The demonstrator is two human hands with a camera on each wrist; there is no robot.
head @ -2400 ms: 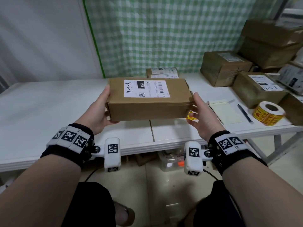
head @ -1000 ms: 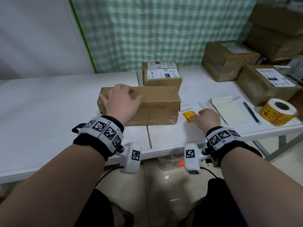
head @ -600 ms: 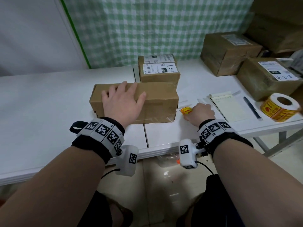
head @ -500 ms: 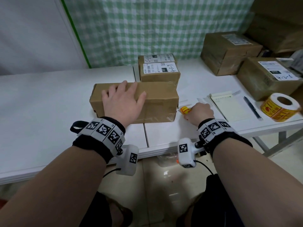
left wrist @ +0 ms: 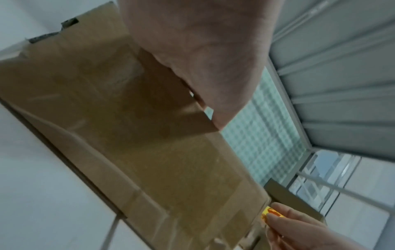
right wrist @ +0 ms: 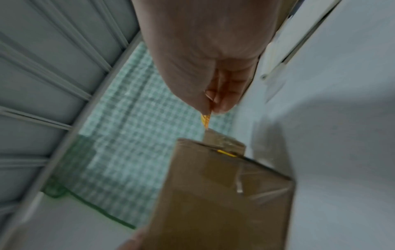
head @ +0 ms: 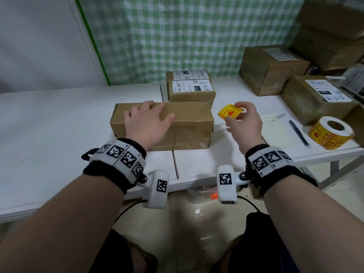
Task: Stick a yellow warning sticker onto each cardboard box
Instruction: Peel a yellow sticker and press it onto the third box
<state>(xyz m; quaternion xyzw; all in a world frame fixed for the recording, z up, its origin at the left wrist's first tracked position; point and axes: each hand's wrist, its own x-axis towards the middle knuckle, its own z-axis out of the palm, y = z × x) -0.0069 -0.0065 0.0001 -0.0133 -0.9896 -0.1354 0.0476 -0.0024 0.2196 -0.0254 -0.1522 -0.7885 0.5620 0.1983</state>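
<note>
A long brown cardboard box (head: pixel 187 123) lies on the white table (head: pixel 49 119) with a plain side up. My left hand (head: pixel 146 123) rests flat on its top, fingers spread and straight. To the right of the box, my right hand (head: pixel 239 115) pinches a yellow warning sticker (head: pixel 229 112) between thumb and fingers and holds it in the air. The box (left wrist: pixel 132 135) fills the left wrist view, with the sticker (left wrist: pixel 270 212) at its far corner. In the right wrist view the sticker (right wrist: pixel 206 121) hangs edge-on from my fingertips above the box (right wrist: pixel 224 194).
Two small labelled boxes (head: pixel 190 89) stand right behind the long box. Larger boxes (head: pixel 273 67) are stacked at the back right. A sticker roll (head: pixel 331 133), a pen (head: pixel 298 133) and a notepad (head: pixel 277 133) lie on the table's right part.
My right hand has lifted the sticker off the table beside the box and raised it into the air. My left hand has stayed flat on the box.
</note>
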